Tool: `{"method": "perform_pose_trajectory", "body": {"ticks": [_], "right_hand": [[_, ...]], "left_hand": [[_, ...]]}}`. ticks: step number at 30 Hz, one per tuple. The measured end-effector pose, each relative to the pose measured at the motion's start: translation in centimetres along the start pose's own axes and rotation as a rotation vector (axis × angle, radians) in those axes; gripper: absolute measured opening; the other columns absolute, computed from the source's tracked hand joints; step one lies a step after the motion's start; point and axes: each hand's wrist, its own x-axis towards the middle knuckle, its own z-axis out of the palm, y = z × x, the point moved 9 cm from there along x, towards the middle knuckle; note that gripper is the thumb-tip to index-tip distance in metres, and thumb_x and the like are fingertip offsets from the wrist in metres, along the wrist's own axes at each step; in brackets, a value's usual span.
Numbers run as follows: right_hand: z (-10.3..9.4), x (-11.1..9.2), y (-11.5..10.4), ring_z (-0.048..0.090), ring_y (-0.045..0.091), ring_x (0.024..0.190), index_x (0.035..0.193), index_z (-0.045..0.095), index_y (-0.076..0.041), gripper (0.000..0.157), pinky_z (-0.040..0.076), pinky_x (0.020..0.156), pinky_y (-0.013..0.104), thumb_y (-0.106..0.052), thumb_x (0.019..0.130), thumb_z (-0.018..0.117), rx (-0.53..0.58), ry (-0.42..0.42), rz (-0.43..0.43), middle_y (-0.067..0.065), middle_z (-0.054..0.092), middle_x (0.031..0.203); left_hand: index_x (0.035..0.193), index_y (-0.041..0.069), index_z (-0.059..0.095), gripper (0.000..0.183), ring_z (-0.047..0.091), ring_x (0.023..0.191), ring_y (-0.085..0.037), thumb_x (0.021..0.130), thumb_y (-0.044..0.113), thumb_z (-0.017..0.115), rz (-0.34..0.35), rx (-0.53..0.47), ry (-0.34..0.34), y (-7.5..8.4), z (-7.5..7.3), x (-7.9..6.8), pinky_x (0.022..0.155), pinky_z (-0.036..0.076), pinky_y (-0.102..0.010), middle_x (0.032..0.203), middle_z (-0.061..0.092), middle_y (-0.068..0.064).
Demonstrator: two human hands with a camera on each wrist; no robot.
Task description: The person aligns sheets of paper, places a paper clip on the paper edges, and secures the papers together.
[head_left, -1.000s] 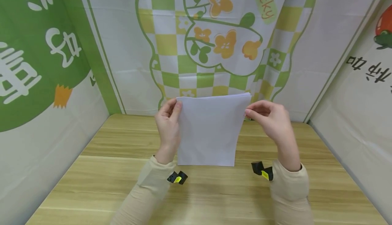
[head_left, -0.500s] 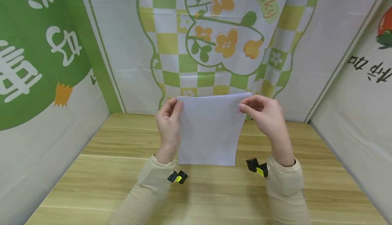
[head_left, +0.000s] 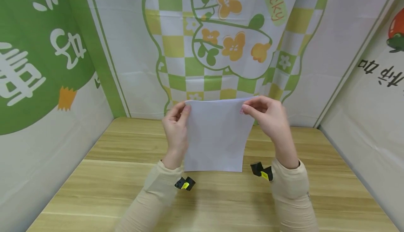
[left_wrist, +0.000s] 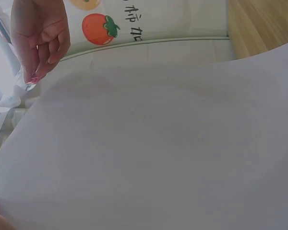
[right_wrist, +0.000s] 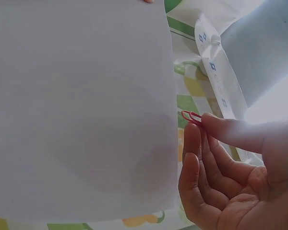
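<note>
White sheets of paper (head_left: 216, 137) stand upright over the table, several edges fanned slightly at the top right. My left hand (head_left: 176, 130) pinches their upper left corner between thumb and fingers. A pink-red paper clip (right_wrist: 191, 116) is pinched between the thumb and index finger of my right hand (head_left: 269, 116), its looped end pointing at the sheets' side edge in the right wrist view. In the head view this hand overlaps the papers' upper right corner. The left wrist view has the paper filling most of the frame, with the right hand at upper left.
The wood-grain table (head_left: 104, 190) spreads out below. Behind it hangs a green and white checked curtain (head_left: 176, 46) with flowers, and printed cloth walls stand on both sides. A black wrist camera (head_left: 262, 171) sits at the right sleeve.
My right hand has moved left with the paper clip, from beside the papers to over their upper right corner. The left hand and the papers have stayed nearly in place.
</note>
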Motion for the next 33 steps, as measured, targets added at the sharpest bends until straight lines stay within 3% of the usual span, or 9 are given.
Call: {"method": "perform_pose_trajectory", "body": {"ticks": [4,11,23,29,33], "right_hand": [[0.2,0.0,-0.5,0.068,0.024,0.089,0.100,0.068,-0.010,0.026,0.050,0.074,0.022,-0.032,0.088,0.068,0.016,-0.003,-0.020,0.007,0.071,0.094],[0.5,-0.1,-1.1,0.066,0.024,0.087,0.100,0.068,-0.009,0.028,0.050,0.072,0.021,-0.033,0.087,0.068,0.037,0.012,-0.045,0.007,0.071,0.094],[1.6,0.3,-2.6,0.067,0.023,0.085,0.098,0.068,-0.008,0.022,0.050,0.070,0.021,-0.026,0.086,0.070,0.116,0.058,-0.115,0.008,0.071,0.090],[2.1,0.4,-3.5,0.065,0.014,0.082,0.097,0.069,-0.010,0.022,0.050,0.071,0.023,-0.028,0.086,0.070,0.132,0.091,-0.151,0.005,0.070,0.090],[2.4,0.7,-4.0,0.064,0.011,0.080,0.097,0.069,-0.008,0.020,0.051,0.072,0.023,-0.025,0.086,0.071,0.170,0.104,-0.178,0.006,0.070,0.089]], "left_hand": [[0.088,0.007,0.073,0.008,0.054,0.072,-0.005,0.085,0.001,0.068,0.003,0.010,-0.001,0.0,0.1,-0.1,0.063,0.042,-0.015,0.078,0.067,0.009],[0.086,0.012,0.073,0.011,0.056,0.073,-0.005,0.084,0.002,0.069,0.000,-0.006,0.007,0.0,0.1,-0.1,0.065,0.044,-0.016,0.079,0.068,0.008],[0.089,0.005,0.073,0.007,0.056,0.074,-0.005,0.085,0.002,0.068,0.003,0.004,-0.003,0.0,0.3,-0.3,0.064,0.044,-0.016,0.081,0.069,0.009],[0.092,-0.004,0.071,0.010,0.056,0.074,-0.005,0.085,0.001,0.067,0.003,0.005,-0.007,0.1,0.4,-0.4,0.065,0.044,-0.016,0.081,0.068,0.009],[0.093,-0.004,0.071,0.010,0.055,0.073,-0.005,0.085,0.002,0.067,0.007,0.001,-0.009,0.2,0.4,-0.4,0.065,0.044,-0.016,0.080,0.067,0.009]]}}
